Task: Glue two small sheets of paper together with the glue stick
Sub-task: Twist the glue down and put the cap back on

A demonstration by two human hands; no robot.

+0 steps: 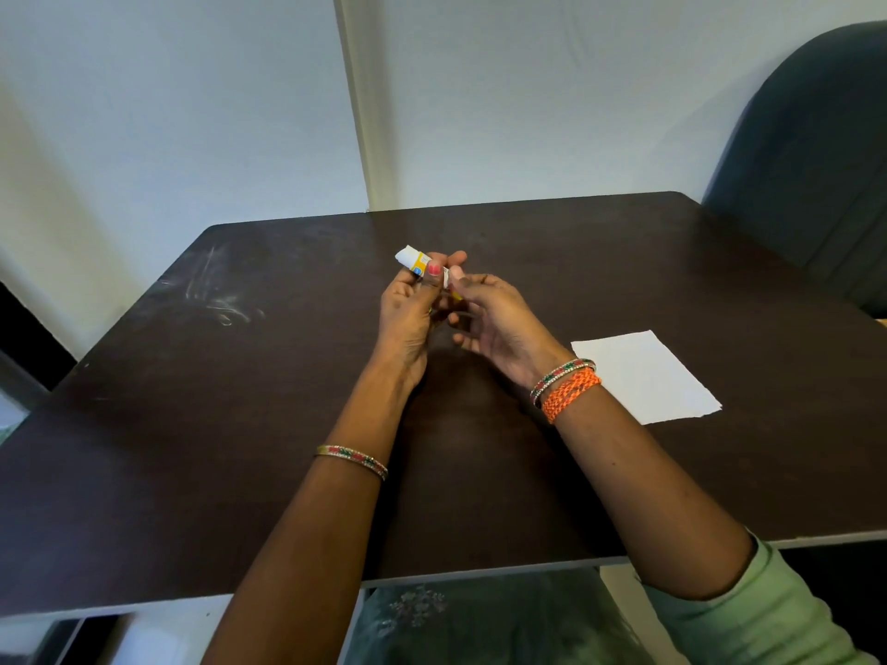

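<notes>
At frame centre, your left hand (408, 309) grips the small yellow-and-white plastic glue stick (416, 264); your right hand (494, 319) pinches its near end. It's light, rigid, slick: hold the barrel. The thin white paper sheet (645, 376) lies flat, right of centre.

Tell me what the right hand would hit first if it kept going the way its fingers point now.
The right hand points up-left, toward the glue stick that the left hand holds. It would meet the stick's near end and the left thumb almost at once; its fingertips seem to touch there already, though depth is unclear.
</notes>
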